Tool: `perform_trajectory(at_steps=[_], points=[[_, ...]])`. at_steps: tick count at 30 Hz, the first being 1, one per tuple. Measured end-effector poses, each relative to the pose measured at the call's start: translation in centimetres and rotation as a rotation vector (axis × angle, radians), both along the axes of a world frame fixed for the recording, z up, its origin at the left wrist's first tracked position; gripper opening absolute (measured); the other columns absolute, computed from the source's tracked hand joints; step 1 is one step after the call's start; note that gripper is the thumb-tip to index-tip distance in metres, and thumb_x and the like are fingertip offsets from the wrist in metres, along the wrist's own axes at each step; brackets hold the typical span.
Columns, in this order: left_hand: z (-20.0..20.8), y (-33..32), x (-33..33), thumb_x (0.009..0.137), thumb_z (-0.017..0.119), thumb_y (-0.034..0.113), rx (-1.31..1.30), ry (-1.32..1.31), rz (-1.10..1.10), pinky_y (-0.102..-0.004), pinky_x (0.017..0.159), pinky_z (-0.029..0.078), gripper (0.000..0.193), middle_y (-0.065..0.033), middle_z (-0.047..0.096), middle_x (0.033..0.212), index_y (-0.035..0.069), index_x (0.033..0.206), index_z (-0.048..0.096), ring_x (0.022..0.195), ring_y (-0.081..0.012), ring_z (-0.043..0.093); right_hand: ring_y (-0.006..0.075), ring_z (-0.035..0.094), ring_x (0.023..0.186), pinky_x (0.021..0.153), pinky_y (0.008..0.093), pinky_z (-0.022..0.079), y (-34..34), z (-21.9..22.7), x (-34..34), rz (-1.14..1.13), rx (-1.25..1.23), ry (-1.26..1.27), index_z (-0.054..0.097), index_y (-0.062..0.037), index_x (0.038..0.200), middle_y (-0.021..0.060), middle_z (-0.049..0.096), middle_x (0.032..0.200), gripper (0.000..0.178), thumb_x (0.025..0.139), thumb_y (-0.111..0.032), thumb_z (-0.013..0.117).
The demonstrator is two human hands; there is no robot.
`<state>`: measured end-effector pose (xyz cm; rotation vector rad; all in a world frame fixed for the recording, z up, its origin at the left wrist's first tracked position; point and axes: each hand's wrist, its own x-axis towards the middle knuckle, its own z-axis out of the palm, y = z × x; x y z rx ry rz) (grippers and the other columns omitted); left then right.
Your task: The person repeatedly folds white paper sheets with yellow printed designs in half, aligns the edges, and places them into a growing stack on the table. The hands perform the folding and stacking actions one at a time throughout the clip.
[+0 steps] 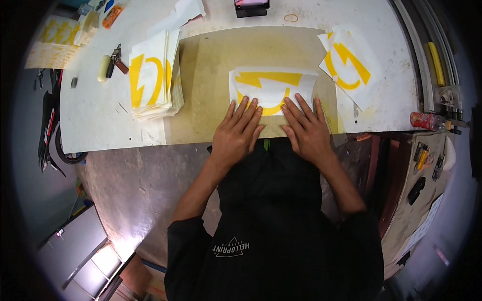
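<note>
A white sheet with a yellow lightning-and-curve design (271, 78) lies on a yellowish translucent mat (206, 60) near the table's front edge. My left hand (238, 125) rests flat on the sheet's lower left part, fingers stretched out. On its lower right part lies my right hand (307, 125), also flat, with the fingers apart. Both hands cover parts of the sheet's near edge and design. To the left, a thick stack of similar sheets (153, 75) overlaps the mat. A few more printed sheets (346, 65) lie to the right, slightly fanned.
A pale yellow cylindrical object (104, 68) and a dark clamp-like tool (117, 59) sit left of the stack. More yellow-printed sheets (50, 42) are piled far left. A red-labelled bottle (427, 121) lies by the right edge. A side cabinet (409, 200) holds cutters.
</note>
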<state>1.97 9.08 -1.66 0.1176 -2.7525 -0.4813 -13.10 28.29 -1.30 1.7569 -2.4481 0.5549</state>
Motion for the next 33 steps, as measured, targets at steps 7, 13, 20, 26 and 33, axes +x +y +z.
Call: perform_trajectory(at_steps=[7, 13, 20, 26, 33], points=[[0.1, -0.1, -0.1, 0.090, 0.076, 0.013, 0.021, -0.013, 0.004, -0.0537, 0.119, 0.039, 0.046, -0.0184, 0.059, 0.148, 0.001, 0.134, 0.067, 0.142, -0.0368, 0.053, 0.0303, 0.044, 0.149, 0.122, 0.0660, 0.027, 0.0, -0.2, 0.1, -0.011, -0.006, 0.005, 0.065, -0.0057, 0.137, 0.0071, 0.057, 0.152, 0.045, 0.098, -0.027, 0.069], [0.0, -0.1, -0.1, 0.091, 0.075, 0.013, 0.037, -0.012, 0.005, -0.0539, 0.119, 0.039, 0.045, -0.0186, 0.059, 0.148, 0.001, 0.134, 0.067, 0.142, -0.0366, 0.052, 0.0302, 0.047, 0.147, 0.122, 0.0673, 0.026, 0.1, -0.5, 0.3, -0.030, -0.018, 0.009, 0.068, -0.0050, 0.134, 0.0081, 0.061, 0.148, 0.043, 0.097, -0.027, 0.070], [0.0, -0.1, -0.1, 0.090, 0.076, 0.012, 0.042, -0.009, 0.004, -0.0547, 0.119, 0.039, 0.045, -0.0184, 0.059, 0.149, 0.001, 0.133, 0.067, 0.142, -0.0364, 0.052, 0.0295, 0.047, 0.146, 0.121, 0.0681, 0.026, 0.1, -0.6, 0.3, -0.036, -0.042, 0.023, 0.069, -0.0054, 0.132, 0.0077, 0.062, 0.147, 0.042, 0.096, -0.026, 0.072], [0.3, 1.0, -1.1, 0.086, 0.079, 0.010, 0.081, 0.138, 0.129, -0.0531, 0.110, 0.047, 0.035, -0.0153, 0.069, 0.132, 0.003, 0.119, 0.074, 0.127, -0.0358, 0.063, 0.0294, 0.054, 0.138, 0.119, 0.0693, 0.028, -0.9, -0.2, 0.7, -0.072, -0.143, -0.014, 0.073, -0.0046, 0.122, 0.0084, 0.066, 0.137, 0.033, 0.093, -0.020, 0.075], [0.0, 2.1, -2.9, 0.085, 0.078, 0.011, 0.100, 0.185, 0.283, -0.0518, 0.104, 0.048, 0.026, -0.0128, 0.071, 0.114, 0.009, 0.111, 0.079, 0.113, -0.0337, 0.065, 0.0310, 0.059, 0.119, 0.116, 0.0672, 0.025, -2.8, 0.0, 0.9, -0.172, -0.237, -0.088, 0.076, -0.0144, 0.118, 0.0069, 0.064, 0.118, 0.031, 0.087, -0.016, 0.077]])
